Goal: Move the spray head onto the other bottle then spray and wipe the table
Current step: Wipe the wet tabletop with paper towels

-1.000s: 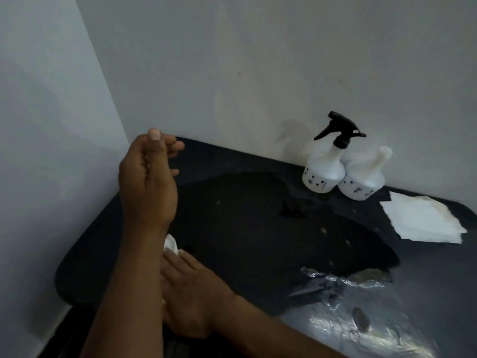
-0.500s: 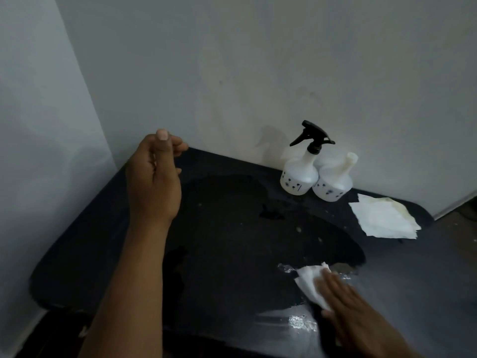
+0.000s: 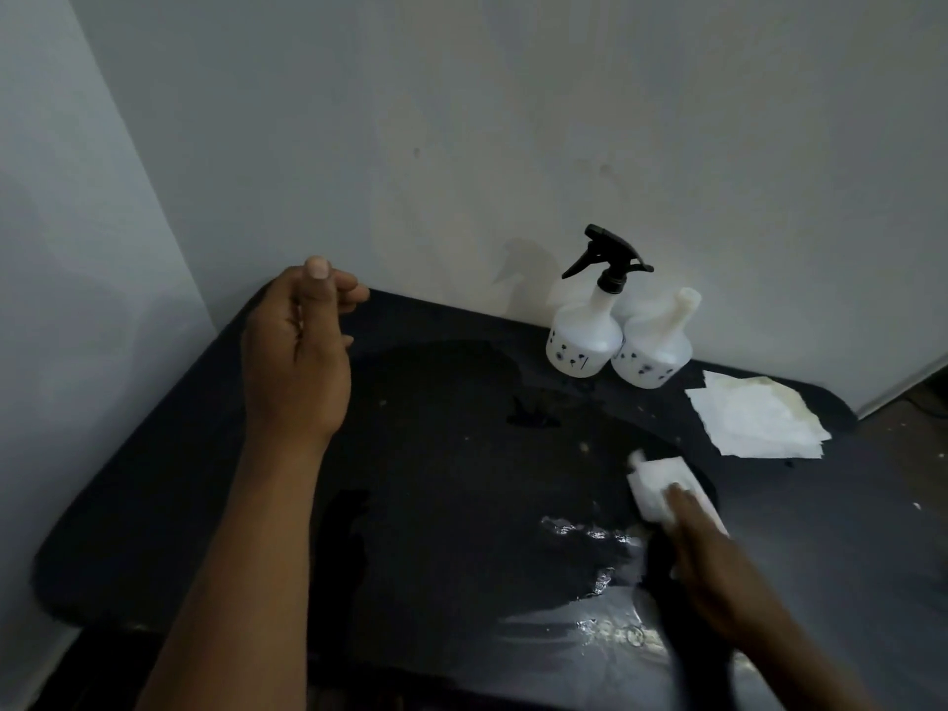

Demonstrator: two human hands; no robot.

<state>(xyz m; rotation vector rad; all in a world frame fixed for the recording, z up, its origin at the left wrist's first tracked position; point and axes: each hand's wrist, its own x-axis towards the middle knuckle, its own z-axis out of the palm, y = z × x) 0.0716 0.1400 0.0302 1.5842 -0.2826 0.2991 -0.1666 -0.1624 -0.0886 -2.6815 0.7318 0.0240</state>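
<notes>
Two white bottles stand side by side against the back wall. The left bottle (image 3: pixel 582 338) carries the black spray head (image 3: pixel 608 261). The right bottle (image 3: pixel 651 351) has a bare, tilted neck. My right hand (image 3: pixel 710 567) presses a white tissue (image 3: pixel 659 484) flat on the wet black table (image 3: pixel 205 454), right of centre. My left hand (image 3: pixel 297 351) hovers above the table's left side, fingers loosely curled, holding nothing.
A pile of white tissues (image 3: pixel 754 418) lies at the back right of the table. Wet shiny patches (image 3: pixel 590 531) sit near the front. Walls close the back and the left side. Floor shows at the far right.
My right hand has swept the tissue from the front left of the table to the right and then a little further back. My left hand has stayed raised.
</notes>
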